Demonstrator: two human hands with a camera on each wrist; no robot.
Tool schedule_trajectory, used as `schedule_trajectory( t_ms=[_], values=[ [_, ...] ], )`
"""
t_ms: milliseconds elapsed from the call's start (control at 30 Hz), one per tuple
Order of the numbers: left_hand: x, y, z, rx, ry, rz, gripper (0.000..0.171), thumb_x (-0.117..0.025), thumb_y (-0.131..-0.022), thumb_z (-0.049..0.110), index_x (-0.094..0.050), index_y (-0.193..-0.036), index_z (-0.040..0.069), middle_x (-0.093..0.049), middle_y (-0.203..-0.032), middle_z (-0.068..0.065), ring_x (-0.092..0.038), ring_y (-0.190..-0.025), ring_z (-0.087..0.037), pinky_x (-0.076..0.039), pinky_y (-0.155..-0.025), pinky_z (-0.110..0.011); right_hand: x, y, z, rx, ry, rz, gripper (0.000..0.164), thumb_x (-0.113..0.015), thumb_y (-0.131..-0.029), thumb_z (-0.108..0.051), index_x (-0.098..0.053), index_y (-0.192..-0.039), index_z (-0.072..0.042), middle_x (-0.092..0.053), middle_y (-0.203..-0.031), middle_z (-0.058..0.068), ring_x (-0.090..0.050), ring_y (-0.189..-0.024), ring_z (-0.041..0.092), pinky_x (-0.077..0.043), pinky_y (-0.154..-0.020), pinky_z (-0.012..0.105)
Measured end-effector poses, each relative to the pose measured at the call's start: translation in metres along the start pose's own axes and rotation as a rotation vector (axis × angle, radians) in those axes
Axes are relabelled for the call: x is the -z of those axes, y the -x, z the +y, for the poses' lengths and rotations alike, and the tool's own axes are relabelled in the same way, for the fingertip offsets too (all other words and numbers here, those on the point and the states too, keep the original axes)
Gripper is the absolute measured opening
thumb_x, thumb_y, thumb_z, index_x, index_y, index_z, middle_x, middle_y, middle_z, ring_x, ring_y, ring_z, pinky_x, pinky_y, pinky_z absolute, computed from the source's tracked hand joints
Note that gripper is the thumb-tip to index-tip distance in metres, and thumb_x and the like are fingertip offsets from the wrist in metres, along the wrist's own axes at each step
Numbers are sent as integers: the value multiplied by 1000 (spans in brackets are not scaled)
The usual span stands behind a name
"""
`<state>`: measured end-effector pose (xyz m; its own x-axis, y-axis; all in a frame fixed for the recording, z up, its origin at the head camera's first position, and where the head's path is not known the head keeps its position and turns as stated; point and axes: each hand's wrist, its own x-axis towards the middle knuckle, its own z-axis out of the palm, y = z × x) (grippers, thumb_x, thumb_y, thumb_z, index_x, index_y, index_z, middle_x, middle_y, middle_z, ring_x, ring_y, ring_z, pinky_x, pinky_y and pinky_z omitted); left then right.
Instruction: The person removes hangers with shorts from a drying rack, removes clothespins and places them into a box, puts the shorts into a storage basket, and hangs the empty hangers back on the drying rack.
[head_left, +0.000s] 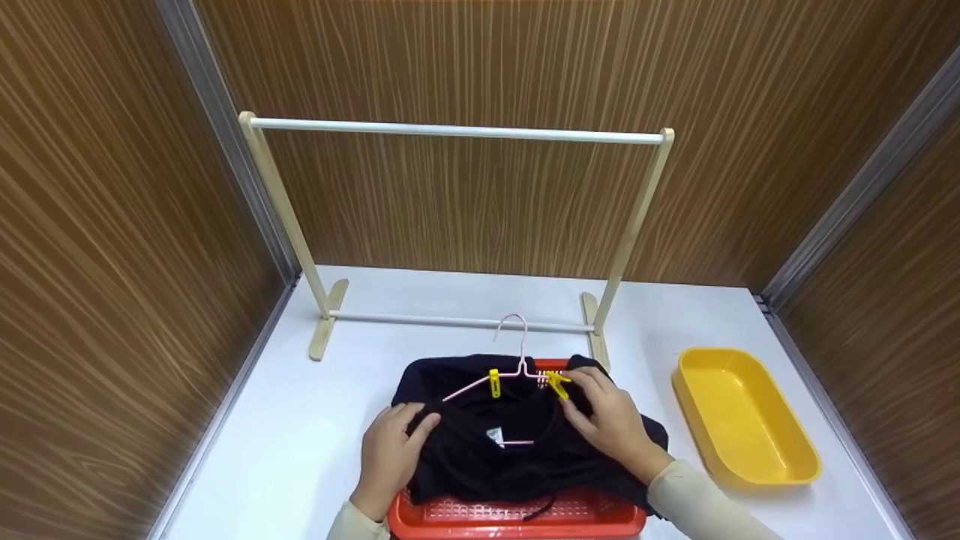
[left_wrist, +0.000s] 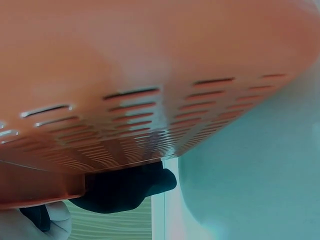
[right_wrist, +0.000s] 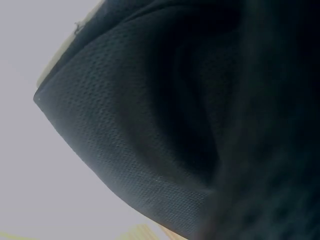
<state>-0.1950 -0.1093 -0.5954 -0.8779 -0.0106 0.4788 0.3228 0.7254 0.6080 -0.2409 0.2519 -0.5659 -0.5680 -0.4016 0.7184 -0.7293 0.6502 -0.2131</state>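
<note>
A black garment [head_left: 480,465] with a white label at its neck lies over a red basket [head_left: 517,531]. The pink hanger [head_left: 523,345] is partly inside the garment, its hook standing up. My left hand [head_left: 390,454] pinches the cloth near the hanger's left end; the left wrist view shows black fabric between the fingers. At the hanger's right side, my right hand [head_left: 611,420] pinches the legs of a yellow clothespin [head_left: 556,384] between thumb and fingers. Another yellow clothespin [head_left: 494,383] sits on the hanger's left arm. Dark cloth [right_wrist: 135,110] fills most of the right wrist view.
Behind the basket stands a wooden rack with a white top rail [head_left: 457,130] and a lower bar. A yellow tray [head_left: 750,427] lies at the right on the white table [head_left: 277,435]. Wood-patterned panels [head_left: 465,210] enclose the back and sides.
</note>
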Motion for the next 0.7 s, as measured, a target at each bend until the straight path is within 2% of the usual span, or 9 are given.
schedule_trajectory(
  t_ms=[300, 467, 600, 700],
  values=[
    [3, 0, 2, 1, -12, -18, 33, -68, -97, 50, -77, -103, 18, -74, -99, 6, -67, -90, -14, -55, -81, -39, -1, -2, -1, 13, 7, 12, 42, -82, -81, -9, -70, -121, -9, -68, -111, -1, -69, -86, 14, -58, -71, 32],
    [5, -2, 2, -53, -40, -14, 28, -69, -98, 43, -76, -104, 16, -75, -100, 4, -67, -89, -16, -55, -80, -39, -1, -4, -2, 28, 16, 15, 40, -82, -82, -10, -70, -121, -9, -68, -110, 0, -69, -89, 15, -58, -72, 33],
    [7, -7, 2, -116, -81, -69, 26, -66, -101, 41, -73, -106, 16, -74, -98, 3, -67, -88, -18, -53, -78, -40, -2, -2, -2, 12, 11, 22, 38, -82, -83, -11, -71, -120, -7, -68, -109, 1, -69, -88, 17, -58, -72, 36],
    [9, -10, 0, -139, -104, -127, 23, -64, -102, 39, -69, -104, 16, -70, -87, 2, -65, -78, -17, -51, -70, -38, -3, 0, -3, -3, 10, 17, 38, -82, -85, -12, -70, -121, -6, -68, -109, 2, -68, -88, 18, -58, -72, 39]
  ],
)
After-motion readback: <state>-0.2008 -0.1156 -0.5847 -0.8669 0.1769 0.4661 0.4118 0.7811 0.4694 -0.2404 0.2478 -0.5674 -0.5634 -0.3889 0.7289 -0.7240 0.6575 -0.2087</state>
